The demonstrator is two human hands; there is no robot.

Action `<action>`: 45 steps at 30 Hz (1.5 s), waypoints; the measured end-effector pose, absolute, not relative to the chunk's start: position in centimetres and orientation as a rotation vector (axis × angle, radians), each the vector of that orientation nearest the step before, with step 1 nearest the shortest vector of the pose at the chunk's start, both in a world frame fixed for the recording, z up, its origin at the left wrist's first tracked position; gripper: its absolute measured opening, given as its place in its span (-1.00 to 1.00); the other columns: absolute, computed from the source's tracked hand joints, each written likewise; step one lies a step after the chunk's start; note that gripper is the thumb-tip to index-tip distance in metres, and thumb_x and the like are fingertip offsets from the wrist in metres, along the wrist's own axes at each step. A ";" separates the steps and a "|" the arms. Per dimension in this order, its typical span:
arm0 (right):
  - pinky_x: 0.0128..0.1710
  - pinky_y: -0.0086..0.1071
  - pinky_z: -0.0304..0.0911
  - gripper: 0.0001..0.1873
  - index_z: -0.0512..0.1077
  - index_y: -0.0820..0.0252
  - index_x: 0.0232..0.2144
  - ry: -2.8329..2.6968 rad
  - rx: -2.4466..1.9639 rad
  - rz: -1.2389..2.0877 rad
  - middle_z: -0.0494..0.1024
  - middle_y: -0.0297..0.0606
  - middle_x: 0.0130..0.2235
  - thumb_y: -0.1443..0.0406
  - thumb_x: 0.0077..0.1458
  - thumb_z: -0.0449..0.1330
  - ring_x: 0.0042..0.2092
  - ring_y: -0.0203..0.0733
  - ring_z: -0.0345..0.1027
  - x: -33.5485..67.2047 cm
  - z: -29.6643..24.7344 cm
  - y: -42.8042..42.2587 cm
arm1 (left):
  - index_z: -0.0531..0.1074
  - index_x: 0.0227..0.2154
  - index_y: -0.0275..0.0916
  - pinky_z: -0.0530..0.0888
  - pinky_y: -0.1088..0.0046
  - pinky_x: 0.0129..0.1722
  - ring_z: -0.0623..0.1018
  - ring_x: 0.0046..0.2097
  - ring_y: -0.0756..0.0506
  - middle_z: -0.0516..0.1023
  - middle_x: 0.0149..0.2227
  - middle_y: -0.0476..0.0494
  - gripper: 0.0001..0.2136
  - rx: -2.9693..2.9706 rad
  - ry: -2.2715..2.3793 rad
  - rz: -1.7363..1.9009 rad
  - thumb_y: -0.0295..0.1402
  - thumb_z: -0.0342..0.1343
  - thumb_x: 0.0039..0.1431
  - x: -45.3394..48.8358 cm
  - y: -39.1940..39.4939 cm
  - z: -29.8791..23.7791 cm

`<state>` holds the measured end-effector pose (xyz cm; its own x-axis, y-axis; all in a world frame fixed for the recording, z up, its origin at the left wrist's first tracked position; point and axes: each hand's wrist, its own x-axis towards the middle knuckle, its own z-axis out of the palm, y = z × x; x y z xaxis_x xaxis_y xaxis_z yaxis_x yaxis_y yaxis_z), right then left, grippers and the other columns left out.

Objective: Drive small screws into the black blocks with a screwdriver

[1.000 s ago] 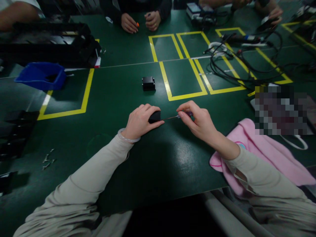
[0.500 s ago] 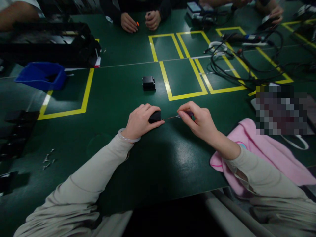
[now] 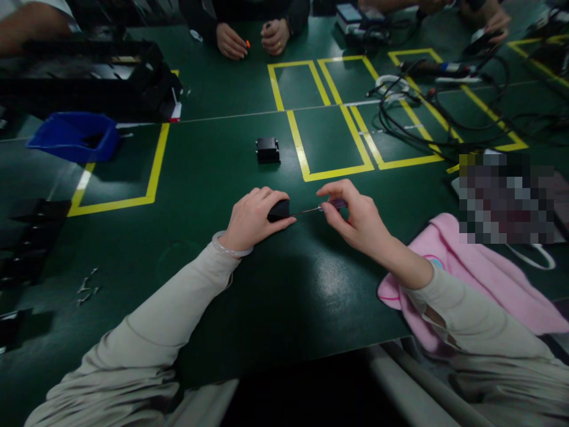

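Observation:
My left hand [image 3: 255, 218] is wrapped round a small black block-shaped part [image 3: 280, 210] and holds it against the green table. From the right, my right hand [image 3: 356, 214] grips a screwdriver [image 3: 335, 204] by its dark purple handle, the index finger lifted off it. The thin metal shaft lies nearly level, its tip at the right face of the part; whether it sits in a screw I cannot tell. A second black part [image 3: 267, 150] with small bright screws at its sides stands farther back on the table.
Loose screws [image 3: 84, 287] lie at left, near a row of black parts [image 3: 35, 243]. A blue bin [image 3: 75, 137] and a long black rack [image 3: 89, 83] stand behind. At right are a pink cloth [image 3: 471, 279] and tangled cables [image 3: 444, 118]. Another person's hands [image 3: 253, 40] rest across the table.
My right index finger has lifted and opened away from the screwdriver handle, which now shows more. My left hand and the black part have stayed put.

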<state>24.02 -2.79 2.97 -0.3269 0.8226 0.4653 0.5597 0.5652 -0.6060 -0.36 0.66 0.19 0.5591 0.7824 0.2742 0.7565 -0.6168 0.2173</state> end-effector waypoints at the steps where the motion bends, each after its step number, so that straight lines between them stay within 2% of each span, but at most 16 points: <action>1: -0.31 -0.40 0.28 -0.82 0.37 0.15 -0.08 -2.025 -1.104 0.436 0.53 -0.29 -0.30 0.31 0.26 0.09 -0.32 -0.25 0.44 24.0 3.0 -2.8 | 0.44 -0.03 -0.18 0.37 0.31 -0.18 0.47 -0.14 -0.17 0.53 -0.14 -0.16 -0.58 2.705 1.338 0.534 0.03 0.10 0.26 -0.4 0.7 0.2; 7: -0.42 -0.45 0.19 -0.87 0.40 0.17 -0.24 -2.061 -1.072 0.416 0.48 -0.36 -0.42 0.25 0.31 0.09 -0.45 -0.33 0.37 24.1 3.0 -2.6 | 0.45 -0.03 -0.18 0.38 0.31 -0.15 0.47 -0.12 -0.17 0.53 -0.13 -0.16 -0.59 2.698 1.339 0.549 0.03 0.11 0.26 -0.4 0.7 0.0; 13: -0.34 -0.44 0.27 -0.87 0.38 0.17 -0.14 -2.026 -1.066 0.394 0.51 -0.32 -0.33 0.34 0.25 0.09 -0.37 -0.30 0.41 24.0 3.0 -2.8 | 0.45 -0.03 -0.18 0.38 0.32 -0.16 0.48 -0.13 -0.17 0.53 -0.13 -0.15 -0.57 2.707 1.338 0.546 0.04 0.11 0.25 -0.5 0.7 0.0; 20: -0.43 -0.46 0.20 -0.88 0.39 0.16 -0.27 -2.061 -1.085 0.398 0.47 -0.39 -0.45 0.26 0.31 0.09 -0.47 -0.35 0.36 24.1 3.0 -2.7 | 0.45 -0.03 -0.19 0.38 0.32 -0.13 0.48 -0.11 -0.17 0.54 -0.12 -0.15 -0.57 2.701 1.328 0.564 0.05 0.09 0.26 -0.4 0.7 0.0; 26: -0.34 -0.44 0.28 -0.84 0.38 0.19 -0.12 -2.025 -1.088 0.384 0.52 -0.30 -0.31 0.33 0.26 0.07 -0.36 -0.30 0.43 24.0 3.0 -2.8 | 0.45 -0.02 -0.19 0.39 0.32 -0.12 0.49 -0.11 -0.17 0.54 -0.12 -0.15 -0.56 2.700 1.327 0.562 0.05 0.10 0.25 -0.5 0.8 -0.1; 32: -0.41 -0.45 0.24 -0.87 0.40 0.17 -0.23 -2.052 -1.083 0.407 0.50 -0.35 -0.39 0.24 0.31 0.10 -0.42 -0.32 0.41 24.1 3.0 -2.7 | 0.45 -0.03 -0.19 0.38 0.32 -0.13 0.49 -0.11 -0.17 0.55 -0.11 -0.15 -0.56 2.697 1.324 0.576 0.06 0.08 0.26 -0.4 0.7 -0.1; 38: -0.34 -0.43 0.29 -0.86 0.38 0.16 -0.13 -2.020 -1.071 0.365 0.51 -0.31 -0.33 0.33 0.28 0.07 -0.36 -0.29 0.44 24.0 2.9 -2.7 | 0.45 -0.03 -0.19 0.39 0.31 -0.12 0.49 -0.12 -0.17 0.55 -0.11 -0.16 -0.56 2.687 1.324 0.576 0.06 0.10 0.25 -0.4 0.7 0.0; 45: -0.42 -0.46 0.24 -0.87 0.39 0.14 -0.24 -2.042 -1.092 0.388 0.49 -0.35 -0.40 0.23 0.30 0.09 -0.43 -0.33 0.40 24.1 2.9 -2.7 | 0.45 -0.03 -0.19 0.39 0.30 -0.12 0.49 -0.11 -0.17 0.55 -0.11 -0.16 -0.57 2.687 1.315 0.582 0.05 0.09 0.26 -0.4 0.7 0.0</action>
<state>24.08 -2.66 2.86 -0.3336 0.8058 0.4892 0.5700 0.5858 -0.5762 -0.42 0.74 -0.02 0.5557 0.7771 0.2957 0.7412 -0.6241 0.2471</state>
